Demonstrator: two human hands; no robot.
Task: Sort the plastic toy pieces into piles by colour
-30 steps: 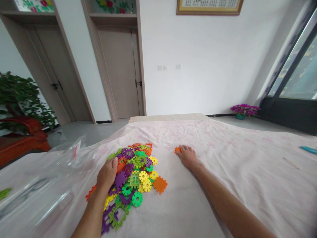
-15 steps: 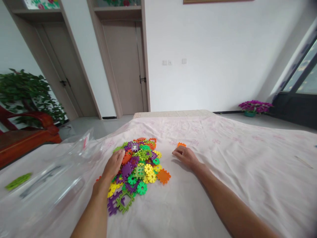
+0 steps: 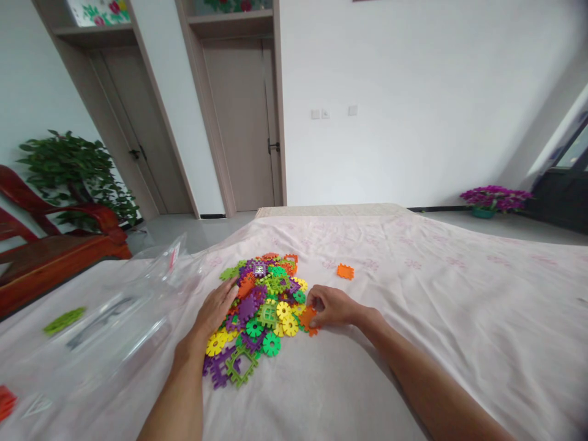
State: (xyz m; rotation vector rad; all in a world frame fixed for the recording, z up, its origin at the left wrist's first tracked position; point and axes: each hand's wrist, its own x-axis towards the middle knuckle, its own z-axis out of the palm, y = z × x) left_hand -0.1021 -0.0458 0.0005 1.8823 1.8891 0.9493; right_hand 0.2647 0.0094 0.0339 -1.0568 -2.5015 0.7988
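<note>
One orange piece (image 3: 308, 320) lies flat, clamped in grip of right hand (image 3: 333, 306); left hand (image 3: 215, 310) splayed open on pile (image 3: 269, 288).

Bright, even daylight; soft shadows, wide-angle bending at edges.

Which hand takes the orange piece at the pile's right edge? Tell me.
Right. The right hand has its fingertips on that orange piece; the left hand lies flat on the left of the pile.

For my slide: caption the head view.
Left hand on a pile of plastic tiles, right hand touching an orange tile.
</note>
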